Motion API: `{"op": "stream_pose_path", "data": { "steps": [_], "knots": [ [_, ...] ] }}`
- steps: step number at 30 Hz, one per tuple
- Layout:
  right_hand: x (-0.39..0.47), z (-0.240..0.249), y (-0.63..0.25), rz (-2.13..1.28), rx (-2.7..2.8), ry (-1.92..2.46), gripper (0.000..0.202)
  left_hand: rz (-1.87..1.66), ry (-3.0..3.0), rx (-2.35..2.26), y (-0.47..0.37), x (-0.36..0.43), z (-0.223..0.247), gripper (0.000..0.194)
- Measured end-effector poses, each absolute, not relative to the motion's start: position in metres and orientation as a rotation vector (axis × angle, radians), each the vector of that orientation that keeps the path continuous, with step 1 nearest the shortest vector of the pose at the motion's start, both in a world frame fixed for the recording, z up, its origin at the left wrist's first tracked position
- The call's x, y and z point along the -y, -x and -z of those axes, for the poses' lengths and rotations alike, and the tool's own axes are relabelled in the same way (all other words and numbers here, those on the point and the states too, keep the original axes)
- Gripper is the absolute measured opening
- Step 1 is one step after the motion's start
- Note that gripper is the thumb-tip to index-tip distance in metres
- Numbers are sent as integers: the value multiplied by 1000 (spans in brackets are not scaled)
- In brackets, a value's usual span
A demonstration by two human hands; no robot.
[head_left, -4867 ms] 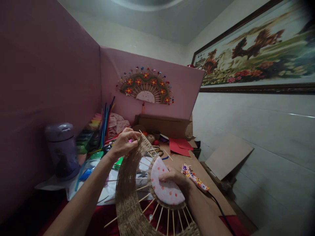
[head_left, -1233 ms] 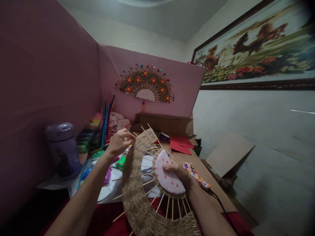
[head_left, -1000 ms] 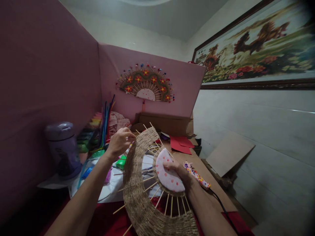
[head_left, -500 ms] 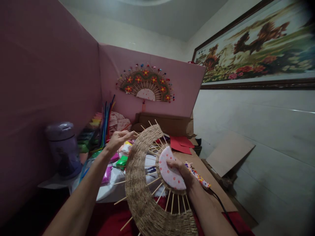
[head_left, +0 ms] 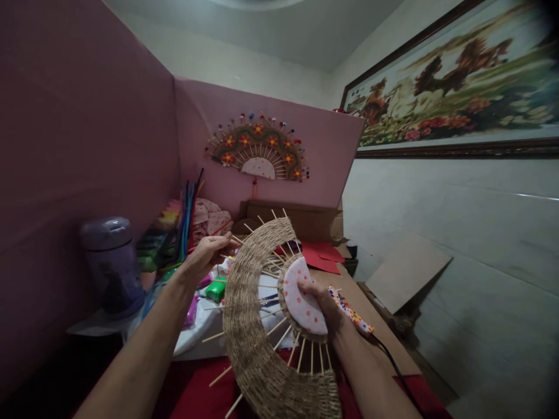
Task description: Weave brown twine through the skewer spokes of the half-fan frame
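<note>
A woven twine fan [head_left: 244, 308] with thin wooden sticks as ribs is tilted in front of me, its arc facing left. My right hand [head_left: 321, 299] grips it at the white half-circle with pink dots [head_left: 302, 314], thumb on top and the other fingers hidden behind. At the upper left of the arc, my left hand [head_left: 206, 256] has its fingertips closed on the end of a stick that pokes out past the weave. More bare stick ends stick out all along the outer edge.
A finished-looking fan [head_left: 258, 131] with flowers hangs on the pink board. Left stand a purple tumbler [head_left: 112, 265] and colourful pipe cleaners [head_left: 188, 215]. Clay packets [head_left: 216, 289] lie behind the fan. A beaded glue gun [head_left: 351, 311] with a black cord and red sheets [head_left: 321, 257] rest on cardboard.
The fan has turned slightly, its upper end shifting right and its lower end left. My left fingers have moved slightly left and curled more around the stick end. My right hand keeps its grip.
</note>
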State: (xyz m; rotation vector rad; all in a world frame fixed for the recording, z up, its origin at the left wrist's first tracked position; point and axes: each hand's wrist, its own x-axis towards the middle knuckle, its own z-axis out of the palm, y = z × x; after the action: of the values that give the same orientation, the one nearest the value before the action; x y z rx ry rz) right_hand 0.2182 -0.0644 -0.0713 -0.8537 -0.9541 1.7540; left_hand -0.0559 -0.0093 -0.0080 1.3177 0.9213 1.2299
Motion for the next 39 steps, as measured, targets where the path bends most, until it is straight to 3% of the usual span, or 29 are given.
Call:
{"op": "stream_pose_path", "data": {
  "steps": [19,29,39],
  "knots": [
    [60,67,-216,-1669,871,848,27,-1418,-2121,-1312,44,13,1,16],
    [56,66,-217,-1646,802,803,20,-1410,-2022,-1249,46,17,-4,28],
    [50,70,-220,-1517,886,812,33,-1390,-1748,-1134,44,19,-5,59]
  ]
}}
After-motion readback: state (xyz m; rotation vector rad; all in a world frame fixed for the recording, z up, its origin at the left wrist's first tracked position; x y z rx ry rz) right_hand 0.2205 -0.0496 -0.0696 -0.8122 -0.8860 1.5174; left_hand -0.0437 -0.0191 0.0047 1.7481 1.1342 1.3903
